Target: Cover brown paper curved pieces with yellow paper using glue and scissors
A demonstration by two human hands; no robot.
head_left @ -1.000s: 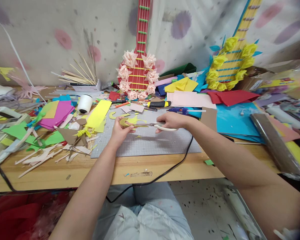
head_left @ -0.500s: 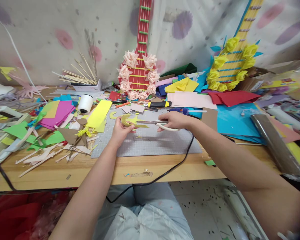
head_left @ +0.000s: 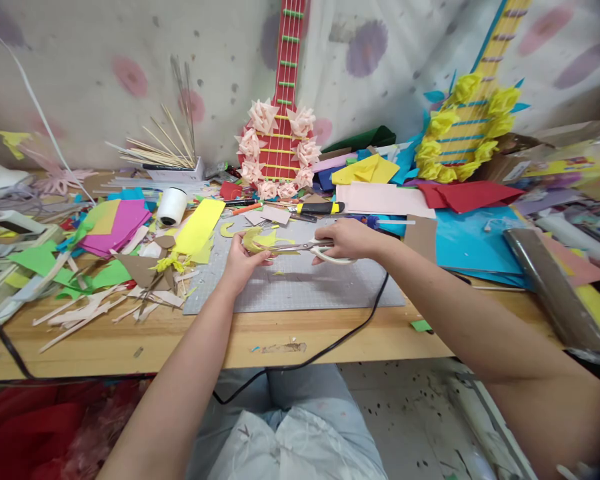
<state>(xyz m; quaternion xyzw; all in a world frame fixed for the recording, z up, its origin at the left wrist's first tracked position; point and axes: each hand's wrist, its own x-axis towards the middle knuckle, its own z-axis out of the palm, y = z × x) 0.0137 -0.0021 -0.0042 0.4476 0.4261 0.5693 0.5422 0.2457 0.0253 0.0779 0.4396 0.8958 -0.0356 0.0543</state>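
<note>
My left hand (head_left: 240, 261) pinches a small curved piece of olive-yellow foam (head_left: 253, 241) above the grey cutting mat (head_left: 300, 283). My right hand (head_left: 344, 239) is closed round the white handles of a pair of scissors (head_left: 310, 248), whose blades point left and meet the foam piece. Yellow offcuts (head_left: 275, 240) lie on the mat just behind the foam. A crescent-shaped yellow scrap (head_left: 225, 230) rests at the mat's far left corner.
Coloured paper scraps (head_left: 115, 227), a white spool (head_left: 171, 207), a yellow utility knife (head_left: 316, 208) and sticks (head_left: 153, 153) crowd the wooden table (head_left: 130, 343). Two paper guitars, red (head_left: 279, 133) and yellow-blue (head_left: 467, 127), lean on the wall. A black cable (head_left: 330, 347) hangs over the front edge.
The foam piece has turned in my left hand and the scissors have shifted slightly left and up along it. Both arms stay in nearly the same place.
</note>
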